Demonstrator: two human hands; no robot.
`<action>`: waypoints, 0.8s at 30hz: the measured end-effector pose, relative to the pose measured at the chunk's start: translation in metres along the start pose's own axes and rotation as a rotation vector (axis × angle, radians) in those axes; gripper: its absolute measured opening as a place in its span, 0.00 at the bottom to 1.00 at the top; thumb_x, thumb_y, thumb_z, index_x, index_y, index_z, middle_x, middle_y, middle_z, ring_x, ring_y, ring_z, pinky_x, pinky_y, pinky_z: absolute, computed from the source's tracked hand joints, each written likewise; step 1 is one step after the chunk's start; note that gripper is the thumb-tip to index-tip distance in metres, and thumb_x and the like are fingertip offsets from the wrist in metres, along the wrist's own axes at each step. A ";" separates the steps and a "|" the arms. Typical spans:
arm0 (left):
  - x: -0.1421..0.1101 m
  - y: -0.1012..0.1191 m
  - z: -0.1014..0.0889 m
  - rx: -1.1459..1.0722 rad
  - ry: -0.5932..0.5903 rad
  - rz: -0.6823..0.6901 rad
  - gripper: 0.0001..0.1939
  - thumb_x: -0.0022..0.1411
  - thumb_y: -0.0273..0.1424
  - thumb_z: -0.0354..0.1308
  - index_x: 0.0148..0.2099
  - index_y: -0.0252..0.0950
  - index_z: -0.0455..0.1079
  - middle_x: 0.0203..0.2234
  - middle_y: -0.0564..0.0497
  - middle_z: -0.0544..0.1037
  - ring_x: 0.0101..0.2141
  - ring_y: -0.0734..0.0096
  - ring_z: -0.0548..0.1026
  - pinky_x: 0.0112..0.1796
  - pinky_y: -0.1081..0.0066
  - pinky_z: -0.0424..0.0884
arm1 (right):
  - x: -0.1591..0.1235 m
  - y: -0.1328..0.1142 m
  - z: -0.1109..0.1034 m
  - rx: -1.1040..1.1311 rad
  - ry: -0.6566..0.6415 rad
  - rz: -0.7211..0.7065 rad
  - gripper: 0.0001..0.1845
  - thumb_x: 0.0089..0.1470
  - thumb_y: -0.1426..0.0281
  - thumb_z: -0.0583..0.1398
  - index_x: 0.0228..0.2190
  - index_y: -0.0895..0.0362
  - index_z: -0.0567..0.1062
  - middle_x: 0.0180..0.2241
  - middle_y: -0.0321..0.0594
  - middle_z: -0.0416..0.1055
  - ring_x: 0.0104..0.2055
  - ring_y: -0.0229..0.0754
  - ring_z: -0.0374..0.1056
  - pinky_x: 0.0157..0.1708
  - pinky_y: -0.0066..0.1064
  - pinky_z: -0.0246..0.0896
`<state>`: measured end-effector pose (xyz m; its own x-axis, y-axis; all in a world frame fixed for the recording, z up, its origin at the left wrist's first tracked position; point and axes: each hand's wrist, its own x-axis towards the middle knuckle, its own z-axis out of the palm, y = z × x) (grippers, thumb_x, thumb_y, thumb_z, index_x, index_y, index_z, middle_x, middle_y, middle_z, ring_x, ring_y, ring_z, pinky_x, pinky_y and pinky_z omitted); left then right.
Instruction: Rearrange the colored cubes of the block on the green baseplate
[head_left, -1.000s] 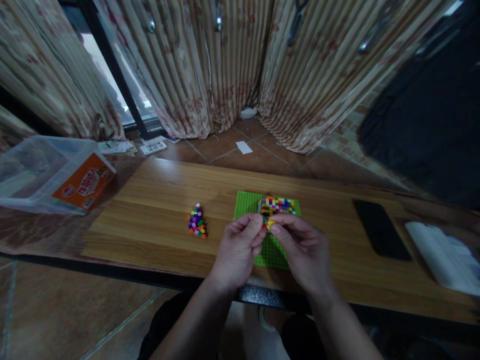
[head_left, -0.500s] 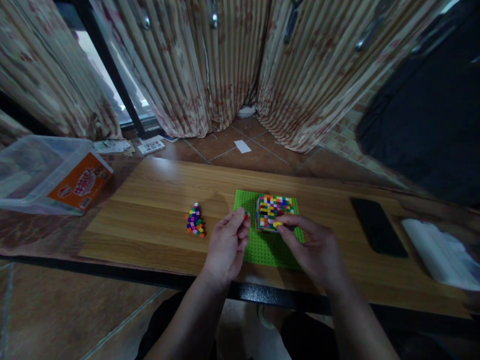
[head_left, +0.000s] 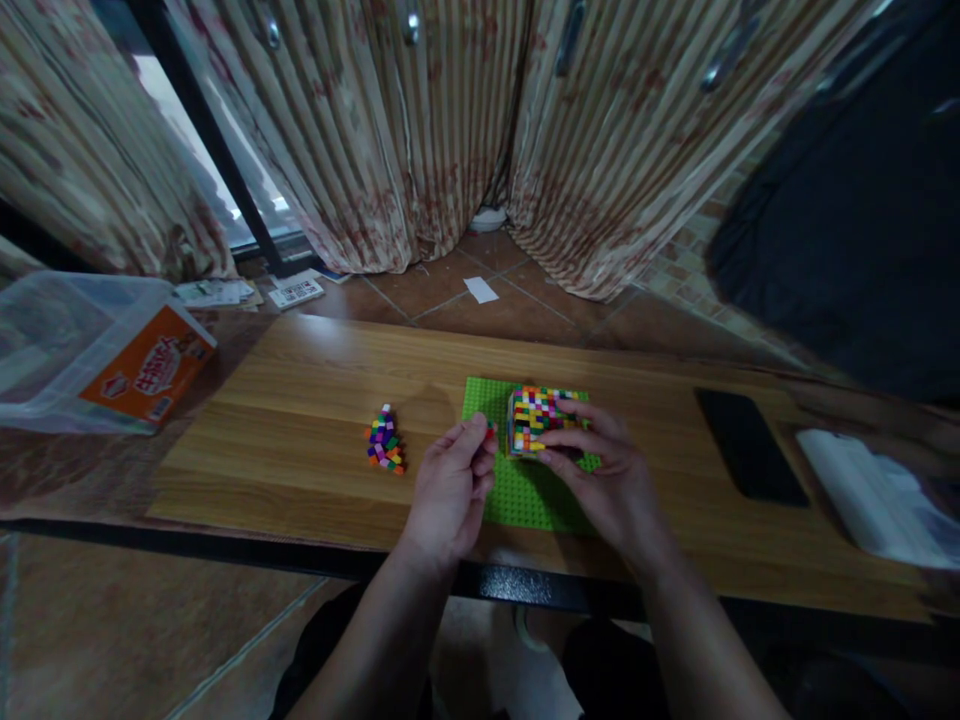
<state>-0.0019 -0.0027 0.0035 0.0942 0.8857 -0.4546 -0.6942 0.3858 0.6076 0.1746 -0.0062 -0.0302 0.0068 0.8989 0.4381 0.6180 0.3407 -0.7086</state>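
Observation:
A block built of many-coloured toy bricks [head_left: 534, 408] stands on a green studded baseplate [head_left: 517, 500]. My right hand [head_left: 604, 465] reaches over its near right part, thumb and forefinger closed on a small yellow brick [head_left: 539, 446] at the near edge of the top. The other right fingers lie over the block and hide some of it. Just left of the block, my left hand [head_left: 454, 480] is closed, with a small red brick [head_left: 491, 430] showing at the fingertips; a bit of green shows there too. Whatever else lies inside that hand is hidden.
A loose pile of small coloured bricks [head_left: 385, 440] lies left of my hands on the wooden table [head_left: 300, 420]. A clear plastic bin [head_left: 82, 350] with an orange label is at the far left. To the right lie a black phone [head_left: 750, 445] and a white packet [head_left: 862, 495].
My right hand has moved a little left, bringing the yellow brick down to the block's near edge, and its fingers now spread over the top. My left hand stays nearly still.

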 end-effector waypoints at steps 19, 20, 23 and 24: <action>0.000 0.000 0.002 -0.005 0.018 -0.010 0.22 0.38 0.34 0.75 0.28 0.32 0.66 0.20 0.57 0.68 0.17 0.88 0.56 0.15 0.83 0.46 | 0.003 0.001 0.002 0.027 0.035 0.076 0.07 0.53 0.63 0.67 0.36 0.49 0.81 0.52 0.42 0.73 0.55 0.51 0.68 0.57 0.52 0.59; 0.000 0.001 0.002 -0.004 0.017 -0.011 0.22 0.38 0.34 0.76 0.28 0.32 0.66 0.20 0.57 0.68 0.17 0.88 0.56 0.15 0.83 0.46 | 0.003 0.000 0.003 0.026 0.051 0.088 0.07 0.54 0.63 0.66 0.36 0.50 0.81 0.51 0.43 0.73 0.54 0.51 0.68 0.57 0.52 0.59; 0.000 0.001 0.002 -0.003 0.014 -0.014 0.22 0.38 0.34 0.76 0.28 0.32 0.66 0.20 0.57 0.68 0.17 0.88 0.56 0.15 0.83 0.46 | 0.004 -0.002 0.008 -0.006 0.097 0.113 0.09 0.55 0.62 0.65 0.37 0.51 0.81 0.51 0.44 0.73 0.55 0.51 0.67 0.57 0.53 0.58; -0.001 0.001 0.001 -0.004 0.014 -0.014 0.22 0.38 0.34 0.75 0.28 0.32 0.66 0.20 0.57 0.68 0.17 0.88 0.56 0.15 0.83 0.46 | 0.003 -0.003 0.010 -0.020 0.106 0.120 0.09 0.54 0.62 0.65 0.36 0.51 0.81 0.51 0.44 0.73 0.55 0.52 0.66 0.57 0.53 0.58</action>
<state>-0.0013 -0.0025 0.0050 0.0941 0.8766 -0.4719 -0.6958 0.3969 0.5985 0.1649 -0.0013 -0.0323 0.1643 0.8983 0.4075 0.6234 0.2256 -0.7487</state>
